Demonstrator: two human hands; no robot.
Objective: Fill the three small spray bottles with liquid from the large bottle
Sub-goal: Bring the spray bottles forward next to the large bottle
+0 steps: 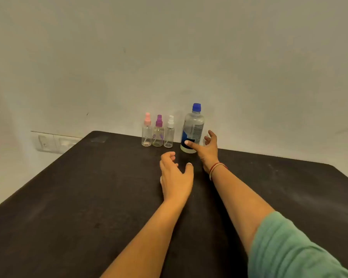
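Your soft green sleeve [289, 247] sits nearest; right hand [208, 150] splayed open at the clear, blue-capped plastic bottle [193, 127], left hand [175, 177] loosely curled, empty, over the matte dark table [68, 197].

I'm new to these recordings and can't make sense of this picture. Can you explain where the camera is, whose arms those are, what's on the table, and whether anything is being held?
There is no machine here, just a person working with bare hands. The single picture comes from a camera worn on the head, looking forward and down, so the arms enter from the bottom.

On the dark table, near the wall, three small clear spray bottles stand in a row: the pink-capped bottle, the purple-capped bottle and the white-capped bottle. To their right stands the large bottle with a blue cap.

The right hand is spread open around the large bottle's lower part, not closed on it. The left hand hangs over the table, fingers loosely curled, empty. Nothing is held yet.
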